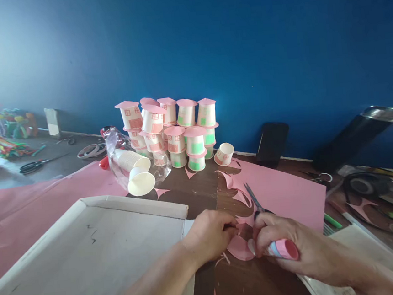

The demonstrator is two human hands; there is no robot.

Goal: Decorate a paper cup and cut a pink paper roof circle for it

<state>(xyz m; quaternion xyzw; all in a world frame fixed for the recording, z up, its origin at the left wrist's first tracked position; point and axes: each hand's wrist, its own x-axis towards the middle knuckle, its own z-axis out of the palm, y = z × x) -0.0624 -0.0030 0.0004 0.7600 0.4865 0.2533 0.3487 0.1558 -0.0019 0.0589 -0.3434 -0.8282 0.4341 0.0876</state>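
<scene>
My right hand (pixel 283 238) is wrapped round a glue stick (pixel 274 250) with a pink end, its white tip close to a pink paper disc (pixel 239 249) on the dark table. My left hand (pixel 212 233) has its fingers pressed together at the disc's upper left edge; the fingertips are partly hidden, though they seem to pinch the paper. Just beyond my right hand, scissors (pixel 254 197) lie with their blades pointing away, handles partly covered by the hand.
Stacked paper cups (pixel 196 145) with pink paper roofs stand against the blue wall. Plain cups (pixel 140 181) spill from a plastic bag. A white box lid (pixel 129 249) lies at left, pink sheets (pixel 283 190) on both sides. A phone (pixel 272 142) leans at the back right.
</scene>
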